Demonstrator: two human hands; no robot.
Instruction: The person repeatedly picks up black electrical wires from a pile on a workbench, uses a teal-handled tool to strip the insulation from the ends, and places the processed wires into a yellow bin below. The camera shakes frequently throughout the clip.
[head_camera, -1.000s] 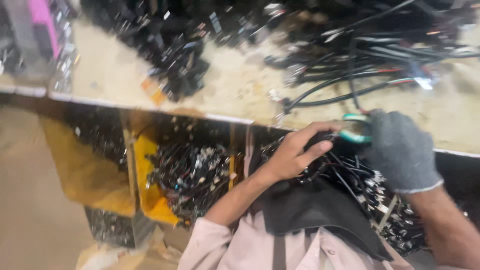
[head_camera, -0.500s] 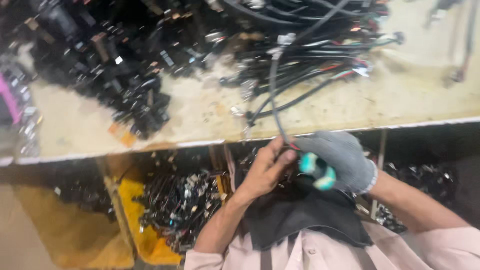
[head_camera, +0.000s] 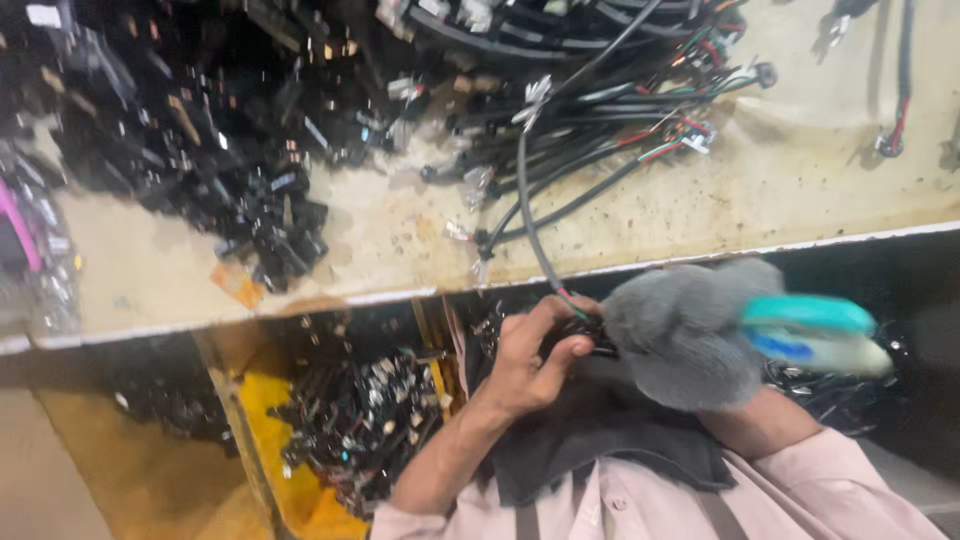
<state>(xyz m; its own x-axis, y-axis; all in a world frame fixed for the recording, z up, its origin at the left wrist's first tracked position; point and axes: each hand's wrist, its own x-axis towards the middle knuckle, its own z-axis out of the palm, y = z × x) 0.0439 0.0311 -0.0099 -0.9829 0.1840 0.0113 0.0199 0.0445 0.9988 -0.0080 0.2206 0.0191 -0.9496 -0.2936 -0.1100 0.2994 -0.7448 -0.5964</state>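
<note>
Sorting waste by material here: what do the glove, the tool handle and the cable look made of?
Glove: grey knitted fabric, fuzzy matte surface. Tool handle: smooth teal plastic or rubber, likely; motion-blurred. Cable: black, slightly glossy sheath, probably plastic-insulated.

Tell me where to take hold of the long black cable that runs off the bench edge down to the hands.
Probably grip the long black cable on its bare mid-length over the beige workbench, coming from the front edge. There it lies apart from the tangled wire bundle; its lower end is already pinched between the bare left hand and grey-gloved right hand.
</note>
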